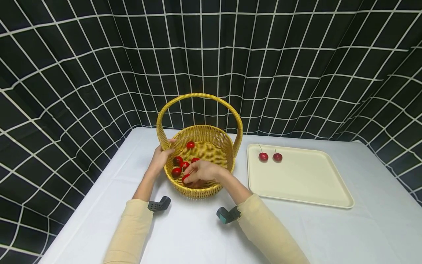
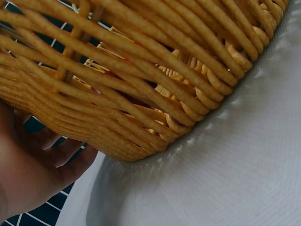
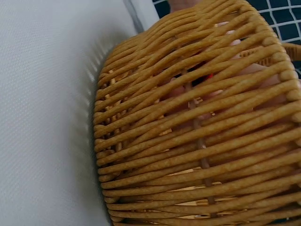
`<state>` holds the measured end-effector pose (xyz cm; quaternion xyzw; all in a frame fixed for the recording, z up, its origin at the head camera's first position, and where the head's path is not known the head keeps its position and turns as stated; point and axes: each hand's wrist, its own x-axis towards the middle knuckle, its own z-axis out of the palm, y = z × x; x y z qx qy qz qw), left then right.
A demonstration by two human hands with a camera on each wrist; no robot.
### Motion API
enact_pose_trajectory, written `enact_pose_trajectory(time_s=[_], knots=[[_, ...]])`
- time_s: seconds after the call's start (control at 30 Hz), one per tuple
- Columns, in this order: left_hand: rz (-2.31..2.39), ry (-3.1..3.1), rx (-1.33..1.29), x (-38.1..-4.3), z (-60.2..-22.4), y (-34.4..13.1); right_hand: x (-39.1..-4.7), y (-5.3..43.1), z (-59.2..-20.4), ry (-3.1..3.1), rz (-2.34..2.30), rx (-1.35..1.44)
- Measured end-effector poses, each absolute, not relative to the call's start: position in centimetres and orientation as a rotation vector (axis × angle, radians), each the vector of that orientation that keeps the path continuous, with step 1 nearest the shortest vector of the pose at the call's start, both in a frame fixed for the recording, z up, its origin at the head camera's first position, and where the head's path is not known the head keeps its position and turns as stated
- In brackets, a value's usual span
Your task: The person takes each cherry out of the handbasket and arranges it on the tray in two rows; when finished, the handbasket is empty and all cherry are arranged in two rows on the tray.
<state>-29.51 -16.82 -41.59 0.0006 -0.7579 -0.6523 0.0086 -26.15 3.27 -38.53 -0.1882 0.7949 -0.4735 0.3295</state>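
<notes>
A yellow wicker basket with a tall arched handle stands on the table. My left hand holds its left rim at the foot of the handle, and in the left wrist view the fingers reach round the woven side. Inside the basket, my right hand pinches a red cherry at its fingertips, low near the front wall. Several more cherries lie by it on the left, one dark cherry among them, and another cherry sits farther back. In the right wrist view the weave mostly hides this hand.
To the right of the basket lies a cream rectangular tray. Two stemmed cherries, a left one and a right one, rest near its back left corner. A white cloth covers the table, and a black checked curtain hangs behind.
</notes>
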Motion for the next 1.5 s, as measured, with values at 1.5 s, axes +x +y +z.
enact_pose_trajectory(time_s=[1.5], knots=[[-2.06,-2.366,0.003,-29.5,-41.5,-16.9,-22.6,10.3,-34.8,2.328,-1.545,-0.58]])
